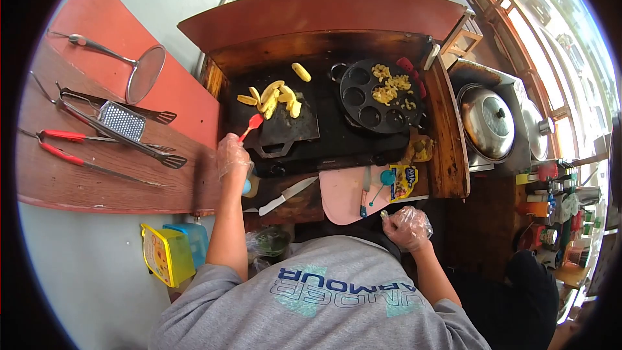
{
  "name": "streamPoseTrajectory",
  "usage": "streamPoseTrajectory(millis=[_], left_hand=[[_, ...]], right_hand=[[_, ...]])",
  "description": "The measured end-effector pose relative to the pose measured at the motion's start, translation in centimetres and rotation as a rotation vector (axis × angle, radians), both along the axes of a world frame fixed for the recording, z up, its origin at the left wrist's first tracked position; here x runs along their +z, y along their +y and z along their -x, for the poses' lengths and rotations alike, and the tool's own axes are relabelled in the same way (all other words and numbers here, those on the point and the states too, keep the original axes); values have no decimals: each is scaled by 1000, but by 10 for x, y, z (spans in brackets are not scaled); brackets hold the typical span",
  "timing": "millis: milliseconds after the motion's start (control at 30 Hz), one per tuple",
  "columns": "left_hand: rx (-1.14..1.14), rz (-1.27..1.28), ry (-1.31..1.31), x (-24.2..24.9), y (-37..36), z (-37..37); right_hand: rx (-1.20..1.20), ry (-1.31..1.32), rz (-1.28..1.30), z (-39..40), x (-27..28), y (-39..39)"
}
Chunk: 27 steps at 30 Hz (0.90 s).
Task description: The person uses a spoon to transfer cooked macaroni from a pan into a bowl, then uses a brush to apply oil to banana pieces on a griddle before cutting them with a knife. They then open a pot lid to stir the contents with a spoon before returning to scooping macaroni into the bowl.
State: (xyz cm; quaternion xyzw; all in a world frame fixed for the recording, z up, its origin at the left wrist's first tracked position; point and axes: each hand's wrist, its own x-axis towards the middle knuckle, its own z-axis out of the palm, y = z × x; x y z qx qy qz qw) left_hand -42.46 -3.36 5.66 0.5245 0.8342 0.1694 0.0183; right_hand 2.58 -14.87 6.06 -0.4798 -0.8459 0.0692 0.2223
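Note:
My left hand (233, 157), in a clear plastic glove, is closed around the handle of a red silicone basting brush (255, 121). The brush head is at the left edge of a dark square griddle plate (288, 131), just below a heap of peeled yellow bananas (271, 98). One more banana (301, 72) lies apart, farther back. Also gloved, my right hand (408, 227) is curled shut near my body, below the pink cutting board (341, 196). A small pale greenish bit shows at its fingertips; I cannot tell what it is.
A round pan with hollows (354, 78) holds chopped yellow pieces (391, 91). On the cutting board lie a knife (365, 194) and a yellow pouch (403, 182); a white-handled knife (288, 196) lies left of it. Tongs (97, 139) and a grater (122, 122) hang left. A lidded pot (486, 123) stands right.

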Motion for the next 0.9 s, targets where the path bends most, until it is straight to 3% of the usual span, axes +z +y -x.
streamPoseTrajectory(millis=[100,200,267,400,533,667,733,800,900], left_hand=[[-37,-87,184,25,20,-11],[-239,-410,281,14,75,-5],[-324,-310,342,24,121,-20],[-484,-394,442,5,202,-38],[-534,-134,592,10,241,-50],[-541,22,686,35,226,-51],[-550,-118,670,51,198,-45],[-630,-360,502,60,154,-34],[-530,-260,160,57,57,-62]], right_hand=[[-4,-20,25,5,3,0],[-8,-17,48,8,2,-4],[-3,-2,49,11,2,-5],[-52,-58,132,11,9,-10],[-118,-31,103,5,3,-26],[-170,-22,103,-1,-5,-41],[-190,-36,136,-3,-6,-44],[-201,-14,116,-1,-9,-44],[-231,23,31,3,-9,-43]])
